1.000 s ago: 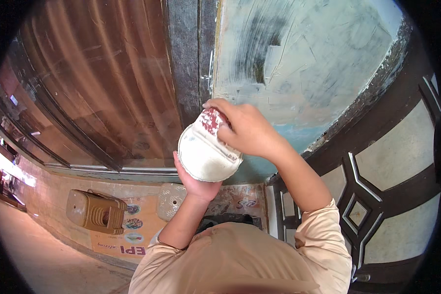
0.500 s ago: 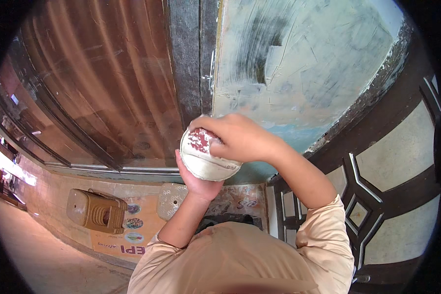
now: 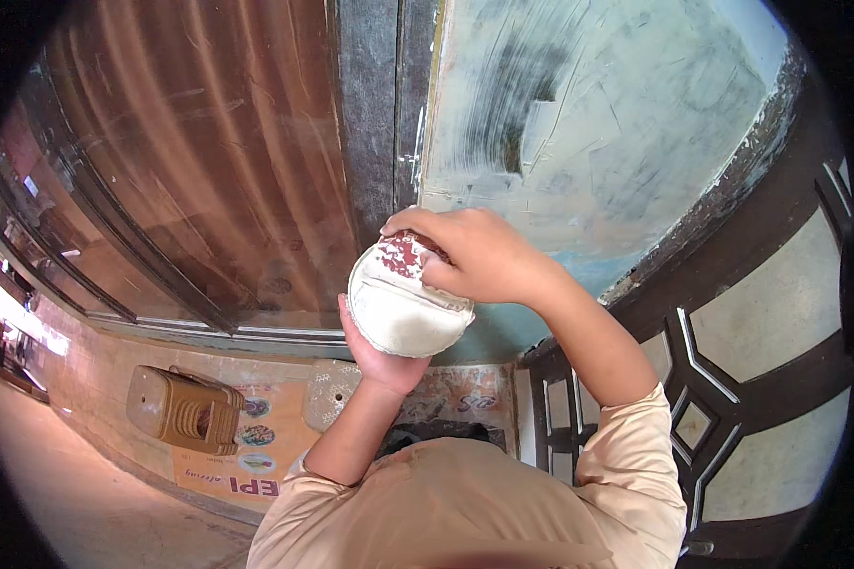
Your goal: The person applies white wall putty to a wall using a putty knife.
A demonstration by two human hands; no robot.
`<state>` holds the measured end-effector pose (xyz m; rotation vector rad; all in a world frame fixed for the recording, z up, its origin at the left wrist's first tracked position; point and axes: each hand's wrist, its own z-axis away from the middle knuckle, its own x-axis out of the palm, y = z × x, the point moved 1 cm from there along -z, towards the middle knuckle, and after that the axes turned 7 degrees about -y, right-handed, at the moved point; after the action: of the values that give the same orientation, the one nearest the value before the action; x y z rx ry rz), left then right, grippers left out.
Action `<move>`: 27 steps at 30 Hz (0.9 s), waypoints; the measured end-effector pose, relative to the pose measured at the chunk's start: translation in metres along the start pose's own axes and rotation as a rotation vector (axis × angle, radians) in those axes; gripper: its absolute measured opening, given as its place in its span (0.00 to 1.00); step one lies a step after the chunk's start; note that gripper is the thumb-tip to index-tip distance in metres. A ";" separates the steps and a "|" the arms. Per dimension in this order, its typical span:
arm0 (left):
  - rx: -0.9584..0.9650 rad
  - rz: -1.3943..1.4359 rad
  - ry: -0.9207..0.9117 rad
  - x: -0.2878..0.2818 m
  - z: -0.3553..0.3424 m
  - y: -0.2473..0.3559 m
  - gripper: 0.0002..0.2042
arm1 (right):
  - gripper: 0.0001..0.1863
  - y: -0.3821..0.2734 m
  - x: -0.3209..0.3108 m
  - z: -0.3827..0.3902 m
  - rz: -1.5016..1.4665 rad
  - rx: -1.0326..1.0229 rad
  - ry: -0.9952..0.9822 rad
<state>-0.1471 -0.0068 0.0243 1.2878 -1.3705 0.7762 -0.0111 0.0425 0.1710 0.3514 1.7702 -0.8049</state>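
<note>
My left hand (image 3: 380, 356) holds a round container (image 3: 403, 327) of white paste from below, its fingers curled round the side. Over its top, my right hand (image 3: 484, 256) grips a red tool (image 3: 399, 254), probably a scraper, smeared with white, its broad edge lying in or on the paste. Just beyond both hands rises a pale wall (image 3: 617, 123) with rough white patches and a dark brushed streak, beside a weathered grey wooden frame (image 3: 370, 104).
Left is glazing (image 3: 218, 152) with brown curtain behind it. On the floor lie a printed orange sheet (image 3: 223, 479), a brown plastic stool (image 3: 185, 408) on its side and a pale perforated stool (image 3: 327, 394). A dark door (image 3: 797, 351) with pale panels stands at the right.
My right hand and the red tool dipped lower over the container half a second ago and are now slightly higher again. My left hand has stayed nearly in place.
</note>
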 end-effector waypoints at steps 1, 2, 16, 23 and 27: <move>0.003 -0.001 -0.003 0.001 -0.001 0.001 0.38 | 0.27 -0.001 -0.001 0.001 0.002 -0.004 0.000; 0.018 -0.028 0.005 0.003 -0.002 0.001 0.39 | 0.27 -0.001 -0.003 0.002 0.006 -0.006 0.062; 0.045 0.070 -0.112 0.005 -0.017 0.016 0.37 | 0.12 0.035 -0.022 0.046 -0.093 0.050 0.362; -0.001 0.155 -0.100 -0.008 -0.022 0.008 0.37 | 0.14 0.079 -0.061 0.052 0.182 0.305 0.439; -0.027 0.058 -0.070 -0.012 -0.027 -0.002 0.37 | 0.14 0.099 -0.093 0.039 0.448 0.396 0.541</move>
<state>-0.1402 0.0217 0.0187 1.2699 -1.4753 0.7557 0.1091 0.1024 0.2165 1.2795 1.8997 -0.7700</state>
